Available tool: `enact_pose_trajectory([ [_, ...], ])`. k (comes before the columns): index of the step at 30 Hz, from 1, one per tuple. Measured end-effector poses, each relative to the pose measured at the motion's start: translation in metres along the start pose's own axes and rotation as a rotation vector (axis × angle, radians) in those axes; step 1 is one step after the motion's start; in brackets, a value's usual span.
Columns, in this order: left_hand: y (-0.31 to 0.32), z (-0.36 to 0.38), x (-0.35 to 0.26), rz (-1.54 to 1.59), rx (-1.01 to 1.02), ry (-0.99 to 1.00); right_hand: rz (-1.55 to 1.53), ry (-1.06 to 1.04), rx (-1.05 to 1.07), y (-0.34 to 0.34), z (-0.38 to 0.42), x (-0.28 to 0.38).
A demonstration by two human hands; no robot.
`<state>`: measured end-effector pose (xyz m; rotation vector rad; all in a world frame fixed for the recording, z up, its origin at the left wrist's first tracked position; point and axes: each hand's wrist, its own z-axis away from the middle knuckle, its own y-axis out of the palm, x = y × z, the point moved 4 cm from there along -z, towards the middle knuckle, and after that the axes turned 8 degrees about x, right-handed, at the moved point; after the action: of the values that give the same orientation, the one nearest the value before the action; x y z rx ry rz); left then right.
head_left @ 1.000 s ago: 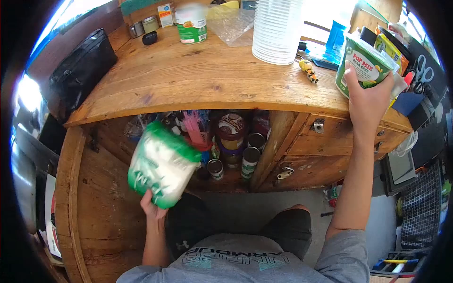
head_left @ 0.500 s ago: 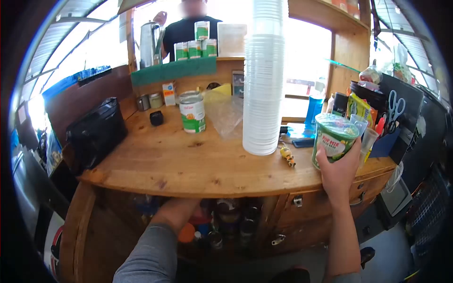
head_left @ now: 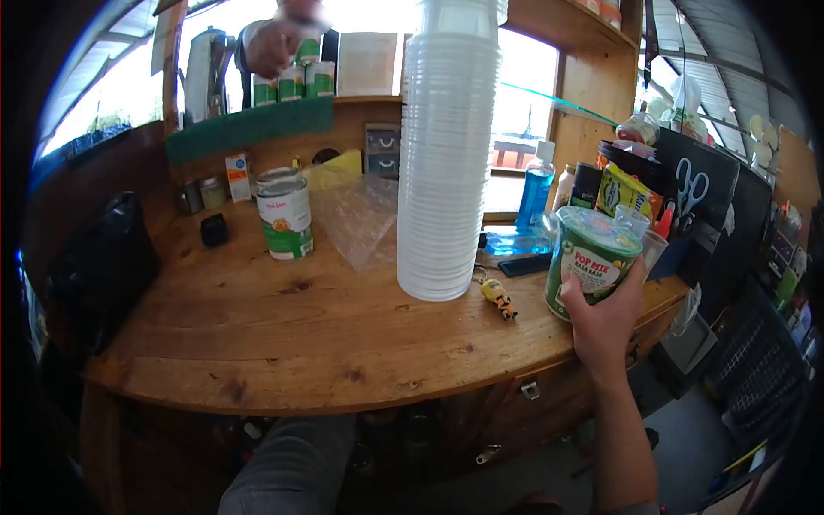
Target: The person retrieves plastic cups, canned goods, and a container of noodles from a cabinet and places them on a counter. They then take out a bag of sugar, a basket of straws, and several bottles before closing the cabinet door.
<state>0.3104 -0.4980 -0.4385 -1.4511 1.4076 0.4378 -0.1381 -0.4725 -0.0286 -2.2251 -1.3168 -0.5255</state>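
Observation:
My right hand (head_left: 604,326) is wrapped round a green Pop Mie instant noodle cup (head_left: 592,266) at the right front of the wooden counter (head_left: 318,343). The cup stands upright with its lid on. Only the grey sleeve (head_left: 296,463) of my left arm shows; it reaches under the counter's front edge, and the hand itself is hidden there. Left of the cup lies a yellow figure keychain (head_left: 498,299). Beyond that rises a tall stack of clear plastic cups (head_left: 445,172).
A white-and-green can (head_left: 286,219) stands by a clear plastic bag (head_left: 356,215). A black bag (head_left: 107,266) is at left. Blue liquid bottles (head_left: 534,184), a phone (head_left: 525,264) and scissors (head_left: 691,184) are at right. A person's hand (head_left: 270,47) is over the back shelf.
My view has shifted and moved closer to the counter. My left arm has gone deeper beneath it, hiding the forearm's bare skin. The other person's hand has come forward near the stacked cans.

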Motion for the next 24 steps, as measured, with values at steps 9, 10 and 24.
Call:
enact_pose_trajectory([
  [9, -0.024, 0.056, -0.022, -0.466, 0.095, -0.068, 0.212, -0.141, -0.049, 0.0, -0.001, -0.001],
  [10, -0.061, 0.003, -0.038, -0.511, 0.122, -0.091, 0.161, -0.124, -0.052, 0.0, -0.002, 0.002],
  [24, -0.004, 0.003, -0.293, -0.546, 0.212, -0.613, 0.162, -0.043, -0.029, -0.002, 0.0, 0.008],
])
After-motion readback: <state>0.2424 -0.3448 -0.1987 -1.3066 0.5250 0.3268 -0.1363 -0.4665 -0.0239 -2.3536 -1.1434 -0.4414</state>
